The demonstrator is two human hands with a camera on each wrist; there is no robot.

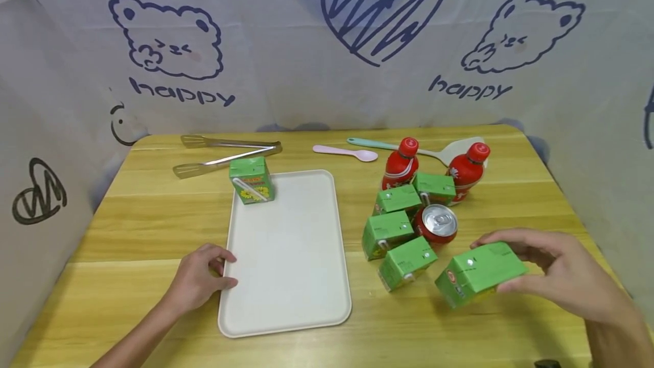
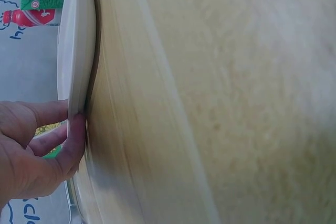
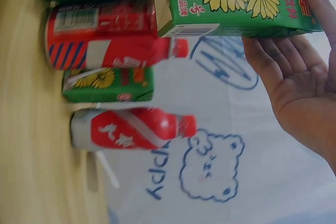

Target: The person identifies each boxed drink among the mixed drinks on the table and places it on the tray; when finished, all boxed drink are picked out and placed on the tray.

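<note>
My right hand (image 1: 562, 271) grips a green drink carton (image 1: 480, 271) with yellow flowers on its side. In the right wrist view that carton (image 3: 226, 3) is tilted above the table, between the thumb and the fingers. The left hand (image 1: 199, 274) pinches the left rim of a white tray (image 1: 286, 254), thumb and fingers on either side of the edge, as the left wrist view also shows at the tray rim (image 2: 79, 66). At the tray's far left corner stands another green carton (image 1: 252, 180) with a straw on its front.
Several green cartons (image 1: 409, 263) stand right of the tray around a red can (image 1: 436, 223). Two red bottles (image 1: 401, 163) rise behind them. Metal tongs (image 1: 230, 152), a pink spoon (image 1: 344, 153) and a spatula (image 1: 378, 144) lie along the back, before a white cloth (image 1: 276, 55).
</note>
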